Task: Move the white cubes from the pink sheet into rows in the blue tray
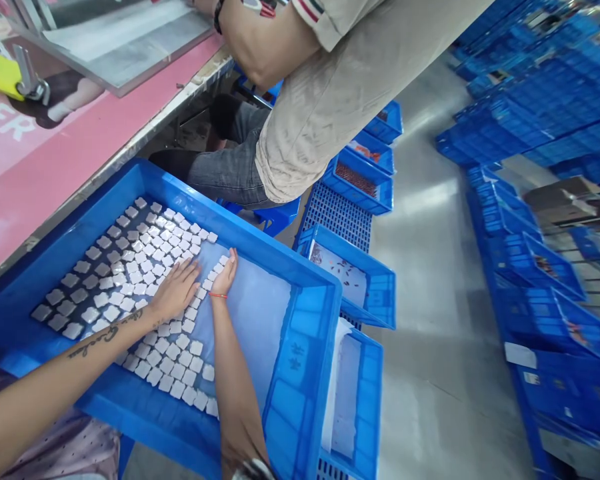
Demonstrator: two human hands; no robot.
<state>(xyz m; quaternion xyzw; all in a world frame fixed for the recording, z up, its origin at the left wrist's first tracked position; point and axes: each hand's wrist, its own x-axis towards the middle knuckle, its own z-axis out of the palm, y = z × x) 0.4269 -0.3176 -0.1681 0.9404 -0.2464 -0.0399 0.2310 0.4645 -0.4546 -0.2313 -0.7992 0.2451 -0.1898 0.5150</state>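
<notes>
A big blue crate (300,347) lies before me, its floor lined with pale sheet and covered by several small white square pieces (130,267) laid in rows. My left hand (179,288) rests flat on the pieces, fingers stretched out. My right hand (225,275) lies beside it with fingers straight, its edge against a few pieces at the rim of the group. A thin orange band circles the right wrist. Neither hand holds anything.
A pink-topped table (55,173) runs along the left with a yellow tool (3,73) and a metal tray (130,47). A seated person in a beige shirt (340,100) is just beyond the crate. Smaller blue bins (360,280) and stacked blue crates (545,113) line the grey floor.
</notes>
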